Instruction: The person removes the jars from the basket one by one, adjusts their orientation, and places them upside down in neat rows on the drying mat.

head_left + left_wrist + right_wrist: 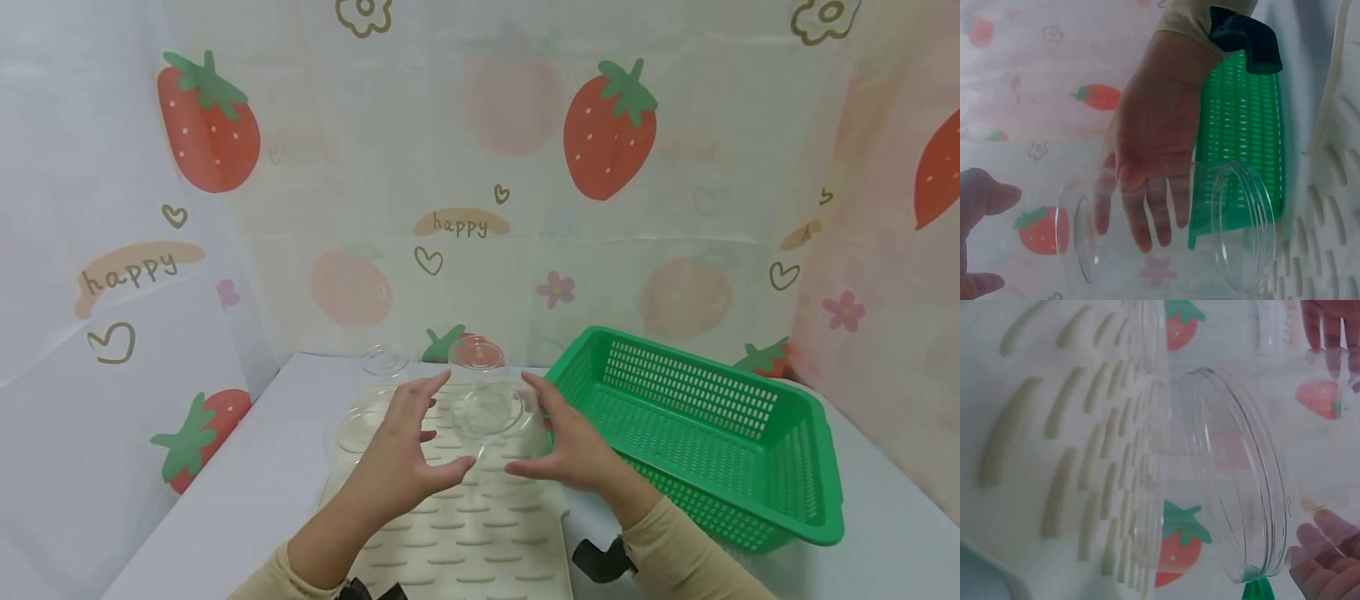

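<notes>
A clear, wide jar (pixel 489 410) is held mouth down between my two hands, a little above the cream ridged mat (pixel 465 533). My left hand (pixel 397 462) curves round its left side, thumb near and fingers on the far side. Opposite it, my right hand (pixel 581 446) bends round the right side the same way. The left wrist view shows the ringed rim of the jar (pixel 1244 231) facing down toward the mat, with the fingers of the right hand (pixel 1154 156) seen through its wall. In the right wrist view, fingers overlap the jar's side.
Several more clear jars stand on or behind the mat, one at the left (pixel 360 429) and another at the far edge (pixel 480 354). A green perforated basket (pixel 821 467) sits at the right. A strawberry-print curtain (pixel 465 150) closes off the back and sides of the white table (pixel 217 508).
</notes>
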